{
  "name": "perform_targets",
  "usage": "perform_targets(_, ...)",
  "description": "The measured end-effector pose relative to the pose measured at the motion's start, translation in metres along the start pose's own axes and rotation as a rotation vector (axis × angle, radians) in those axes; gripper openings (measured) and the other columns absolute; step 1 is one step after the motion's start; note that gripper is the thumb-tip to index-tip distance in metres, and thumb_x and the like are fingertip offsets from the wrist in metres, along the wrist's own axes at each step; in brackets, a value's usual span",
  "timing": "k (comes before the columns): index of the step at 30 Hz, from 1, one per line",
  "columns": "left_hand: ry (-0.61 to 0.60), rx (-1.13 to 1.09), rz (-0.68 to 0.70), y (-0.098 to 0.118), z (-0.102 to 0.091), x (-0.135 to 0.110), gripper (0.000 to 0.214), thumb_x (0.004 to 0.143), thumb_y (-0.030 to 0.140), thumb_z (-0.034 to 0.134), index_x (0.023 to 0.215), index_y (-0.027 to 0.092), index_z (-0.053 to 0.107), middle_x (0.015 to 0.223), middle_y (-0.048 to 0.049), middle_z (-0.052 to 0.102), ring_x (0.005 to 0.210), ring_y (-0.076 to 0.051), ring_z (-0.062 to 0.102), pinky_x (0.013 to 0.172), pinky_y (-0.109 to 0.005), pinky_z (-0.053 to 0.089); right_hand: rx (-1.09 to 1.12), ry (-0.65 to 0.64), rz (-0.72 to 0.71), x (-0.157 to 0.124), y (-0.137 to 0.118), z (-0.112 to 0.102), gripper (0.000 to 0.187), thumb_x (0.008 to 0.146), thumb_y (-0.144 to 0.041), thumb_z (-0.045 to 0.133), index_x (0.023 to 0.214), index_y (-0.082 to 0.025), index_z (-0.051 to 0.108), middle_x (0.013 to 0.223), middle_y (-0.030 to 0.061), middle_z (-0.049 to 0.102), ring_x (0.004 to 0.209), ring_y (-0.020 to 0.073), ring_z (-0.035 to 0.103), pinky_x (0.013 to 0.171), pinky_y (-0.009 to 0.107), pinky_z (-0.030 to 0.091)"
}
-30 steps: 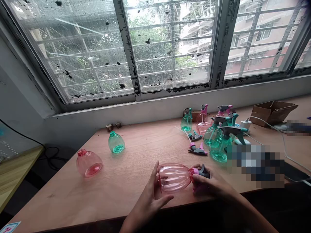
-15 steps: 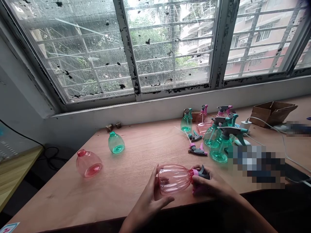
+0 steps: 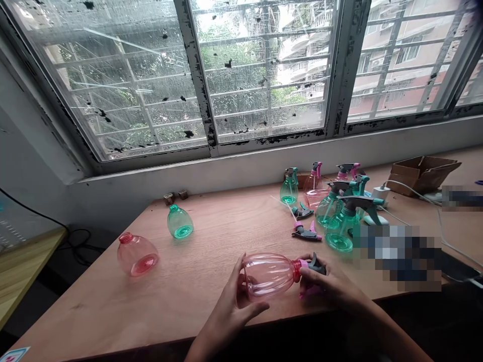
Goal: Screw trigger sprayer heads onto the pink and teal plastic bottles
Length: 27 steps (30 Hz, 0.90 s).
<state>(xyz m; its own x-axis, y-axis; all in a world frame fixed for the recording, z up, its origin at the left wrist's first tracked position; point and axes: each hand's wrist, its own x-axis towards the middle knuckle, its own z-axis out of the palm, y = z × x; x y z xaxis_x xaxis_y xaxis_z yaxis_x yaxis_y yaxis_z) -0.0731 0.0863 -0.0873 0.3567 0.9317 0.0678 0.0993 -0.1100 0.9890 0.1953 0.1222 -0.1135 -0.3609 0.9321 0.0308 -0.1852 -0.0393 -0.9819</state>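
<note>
A clear pink spray bottle [image 3: 269, 275] lies sideways in the air above the table's front edge, its base to the left. My left hand [image 3: 237, 296] cups the base end, fingers behind it and thumb below. At the neck, my right hand [image 3: 324, 279] grips the spray head [image 3: 316, 265], which has a pink collar and a dark grey top; part of it is hidden by the fingers. Two loose spray heads lie beyond: one with a pink collar [image 3: 306, 232], the other dark with a green trigger [image 3: 302, 211].
On the left stand an open pink bottle [image 3: 138, 255] and an open green bottle [image 3: 180, 222]. Several spray bottles with heads, including a green one [image 3: 339, 234], crowd the right side. Behind them are a cardboard box [image 3: 420, 176] and a white cable [image 3: 439, 221]. Windows line the back.
The right thumb and fingers have shifted slightly around the pink collar. The bottle has tilted a little; otherwise the scene looks the same.
</note>
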Motion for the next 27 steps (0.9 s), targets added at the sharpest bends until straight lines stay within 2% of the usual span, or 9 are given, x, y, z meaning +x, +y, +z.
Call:
perform_targets(3, 0.008, 0.071, 0.045, -0.007, -0.002, 0.0, 0.102, 0.082, 0.026, 0.075, 0.157, 0.032, 0.006, 0.145, -0.0111, 0.049, 0.121, -0.027, 0.058, 0.112, -0.046, 0.038, 0.044, 0.011, -0.006, 0.0, 0.001, 0.0, 0.041, 0.082, -0.046, 0.076, 0.102, -0.016, 0.057, 0.071, 0.0022, 0.074, 0.061, 0.0193, 0.07, 0.062, 0.033, 0.059)
perform_targets(8, -0.01, 0.062, 0.045, -0.011, -0.003, -0.002, 0.113, 0.077, 0.025, 0.081, 0.156, 0.036, 0.001, 0.159, -0.0103, 0.031, 0.134, -0.03, 0.048, 0.117, -0.049, 0.031, 0.041, 0.027, 0.044, 0.0, 0.004, -0.002, 0.045, 0.076, -0.045, 0.081, 0.102, -0.017, 0.057, 0.071, 0.0025, 0.074, 0.064, 0.0205, 0.07, 0.063, 0.035, 0.059)
perform_targets(10, 0.002, 0.033, 0.027, -0.011, -0.003, -0.003, 0.114, 0.077, 0.027, 0.081, 0.157, 0.034, 0.0, 0.159, -0.0114, 0.032, 0.133, -0.03, 0.048, 0.117, -0.049, 0.032, 0.023, 0.031, 0.054, -0.001, 0.004, -0.003, 0.046, 0.076, -0.047, 0.081, 0.102, -0.017, 0.058, 0.071, 0.0027, 0.074, 0.063, 0.0205, 0.069, 0.062, 0.035, 0.058)
perform_targets(14, -0.005, 0.049, 0.005, -0.013, -0.004, -0.003, 0.11, 0.079, 0.03, 0.08, 0.158, 0.026, 0.005, 0.149, -0.0156, 0.045, 0.131, -0.03, 0.05, 0.116, -0.048, 0.035, 0.016, 0.033, 0.054, -0.003, 0.001, -0.002, 0.045, 0.076, -0.048, 0.081, 0.101, -0.017, 0.058, 0.071, 0.0018, 0.073, 0.064, 0.0205, 0.069, 0.063, 0.035, 0.059)
perform_targets(18, -0.011, 0.104, 0.054, -0.013, -0.005, 0.0, 0.104, 0.081, 0.026, 0.078, 0.157, 0.033, 0.007, 0.161, -0.0102, 0.03, 0.136, -0.03, 0.046, 0.119, -0.047, 0.031, 0.038, 0.015, 0.058, -0.004, -0.001, -0.001, 0.042, 0.079, -0.046, 0.08, 0.099, -0.017, 0.057, 0.072, 0.0014, 0.072, 0.064, 0.019, 0.068, 0.064, 0.034, 0.059)
perform_targets(23, -0.007, 0.122, 0.04, -0.01, -0.005, -0.003, 0.11, 0.076, 0.026, 0.082, 0.157, 0.032, 0.008, 0.164, -0.0085, 0.024, 0.148, -0.034, 0.025, 0.123, -0.052, 0.017, 0.055, 0.01, 0.074, -0.004, -0.001, -0.001, 0.042, 0.078, -0.045, 0.08, 0.099, -0.017, 0.056, 0.073, 0.0015, 0.072, 0.065, 0.0189, 0.068, 0.065, 0.035, 0.059)
perform_targets(27, -0.02, 0.054, 0.015, -0.01, -0.005, -0.004, 0.101, 0.082, 0.029, 0.077, 0.157, 0.029, 0.009, 0.163, -0.0117, 0.024, 0.143, -0.034, 0.037, 0.121, -0.053, 0.024, 0.024, -0.003, 0.083, -0.005, -0.003, 0.0, 0.041, 0.079, -0.047, 0.079, 0.097, -0.017, 0.057, 0.075, 0.0025, 0.072, 0.065, 0.0201, 0.069, 0.066, 0.036, 0.059)
